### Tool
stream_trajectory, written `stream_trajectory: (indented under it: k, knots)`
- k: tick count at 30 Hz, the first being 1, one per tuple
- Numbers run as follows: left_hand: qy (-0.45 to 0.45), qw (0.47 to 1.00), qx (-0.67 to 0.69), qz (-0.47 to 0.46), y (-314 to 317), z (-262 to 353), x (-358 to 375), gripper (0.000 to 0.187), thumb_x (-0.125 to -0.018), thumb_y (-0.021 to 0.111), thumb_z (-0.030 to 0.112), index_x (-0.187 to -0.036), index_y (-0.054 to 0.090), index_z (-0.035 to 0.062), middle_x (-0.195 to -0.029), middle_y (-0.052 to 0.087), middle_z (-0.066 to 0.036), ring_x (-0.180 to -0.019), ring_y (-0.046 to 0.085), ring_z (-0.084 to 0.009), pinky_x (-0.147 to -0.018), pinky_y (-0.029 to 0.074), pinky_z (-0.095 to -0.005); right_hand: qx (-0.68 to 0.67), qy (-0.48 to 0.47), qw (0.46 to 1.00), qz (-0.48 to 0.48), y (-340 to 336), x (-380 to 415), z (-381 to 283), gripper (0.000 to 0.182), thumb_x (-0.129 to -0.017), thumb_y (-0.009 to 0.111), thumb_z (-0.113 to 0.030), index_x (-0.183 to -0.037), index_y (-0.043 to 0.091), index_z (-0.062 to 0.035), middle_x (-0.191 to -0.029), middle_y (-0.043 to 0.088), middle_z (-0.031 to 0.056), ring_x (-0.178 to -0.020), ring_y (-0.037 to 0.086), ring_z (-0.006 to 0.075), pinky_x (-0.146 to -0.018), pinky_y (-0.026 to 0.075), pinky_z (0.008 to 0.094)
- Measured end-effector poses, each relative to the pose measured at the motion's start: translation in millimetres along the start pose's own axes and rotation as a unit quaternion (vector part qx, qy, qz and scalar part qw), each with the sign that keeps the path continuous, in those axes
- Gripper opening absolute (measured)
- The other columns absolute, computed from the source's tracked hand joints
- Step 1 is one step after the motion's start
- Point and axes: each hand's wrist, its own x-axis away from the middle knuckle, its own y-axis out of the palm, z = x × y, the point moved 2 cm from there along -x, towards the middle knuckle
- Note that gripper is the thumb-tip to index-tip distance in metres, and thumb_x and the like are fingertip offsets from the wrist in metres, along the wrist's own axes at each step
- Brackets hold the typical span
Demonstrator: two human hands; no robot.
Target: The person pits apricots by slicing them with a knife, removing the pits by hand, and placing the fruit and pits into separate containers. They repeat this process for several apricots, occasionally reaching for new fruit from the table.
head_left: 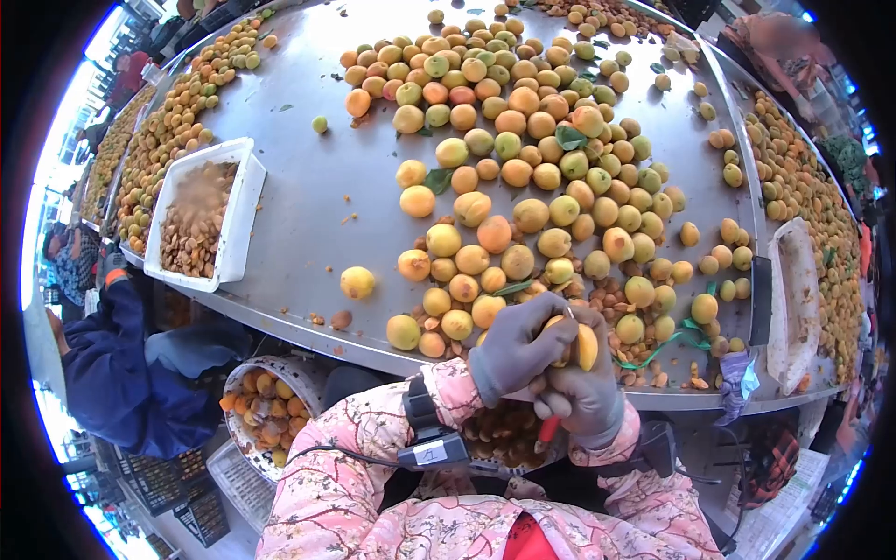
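My left hand [516,346], in a grey glove, closes around an apricot [586,346] that shows yellow-orange between both hands. My right hand [590,397], gloved the same way, presses against the fruit from the other side. From under its fingers sticks the red handle of a knife [549,428]; most of the blade is hidden. Just beyond my hands, many whole apricots [495,233] are heaped on the metal table [308,196]. Loose pits [639,341] lie among them near the edge. Below my hands is a container of dark brown contents [509,431], partly covered by my arms.
A white tub [245,219] of pits stands on the table at left. A white bucket [301,373] of apricot pieces is below the edge. At right are an upright whitish tray [793,303] and a purple cloth [733,387]. A person in a blue jacket [140,364] sits at left.
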Motion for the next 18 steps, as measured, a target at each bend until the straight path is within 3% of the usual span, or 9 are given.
stream_trajectory:
  k: [2, 3, 6, 13, 18]
  knots:
    - [0.038, 0.999, 0.015, 0.026, 3.6, 1.9, -2.3, 0.022, -0.088, 0.055, 0.022, -0.097, 0.057, 0.0014, -0.072, 0.057, -0.006, -0.066, 0.053, -0.0092, -0.060, 0.045, -0.0253, 0.003, -0.015, 1.000, 0.022, 2.8, 1.3, 0.9, 0.069, -0.066, 0.038, 0.014, -0.127, 0.031, -0.0186, -0.071, 0.055, 0.0123, -0.039, 0.045, 0.0132, -0.036, 0.041, 0.0239]
    - [0.019, 0.999, 0.017, 0.028, 4.2, 4.7, -1.8, 0.022, -0.088, 0.055, 0.021, -0.097, 0.058, 0.0011, -0.073, 0.058, -0.006, -0.066, 0.053, -0.0086, -0.060, 0.045, -0.0246, -0.040, -0.022, 0.999, -0.019, -6.3, 0.0, 4.6, 0.067, -0.070, 0.038, 0.016, -0.127, 0.032, -0.0195, -0.082, 0.057, 0.0165, -0.046, 0.053, 0.0138, -0.040, 0.047, 0.0251]
    - [0.004, 0.999, -0.006, 0.033, 4.6, 9.3, -5.9, 0.021, -0.089, 0.057, 0.020, -0.096, 0.059, 0.0005, -0.074, 0.058, -0.005, -0.067, 0.053, -0.0071, -0.060, 0.045, -0.0230, -0.050, -0.034, 0.998, 0.010, -5.9, -2.2, 2.0, 0.069, -0.071, 0.037, 0.016, -0.130, 0.032, -0.0189, -0.081, 0.057, 0.0157, -0.052, 0.055, 0.0153, -0.042, 0.048, 0.0251]
    - [0.005, 0.996, -0.052, 0.069, 5.0, 1.0, -7.1, 0.021, -0.089, 0.058, 0.020, -0.094, 0.058, 0.0003, -0.075, 0.058, -0.003, -0.067, 0.051, -0.0058, -0.059, 0.044, -0.0226, -0.077, -0.023, 0.996, -0.029, -24.4, -8.0, 7.5, 0.068, -0.072, 0.038, 0.016, -0.132, 0.033, -0.0137, -0.085, 0.058, 0.0159, -0.062, 0.061, 0.0179, -0.047, 0.050, 0.0257]
    - [-0.021, 0.997, 0.009, 0.074, 7.6, -7.3, -6.8, 0.020, -0.089, 0.058, 0.020, -0.095, 0.057, 0.0004, -0.077, 0.057, -0.001, -0.068, 0.049, -0.0043, -0.059, 0.043, -0.0213, -0.157, 0.005, 0.987, -0.028, -25.8, -6.5, 10.2, 0.068, -0.073, 0.039, 0.016, -0.134, 0.031, -0.0118, -0.098, 0.058, 0.0141, -0.075, 0.063, 0.0178, -0.065, 0.053, 0.0260]
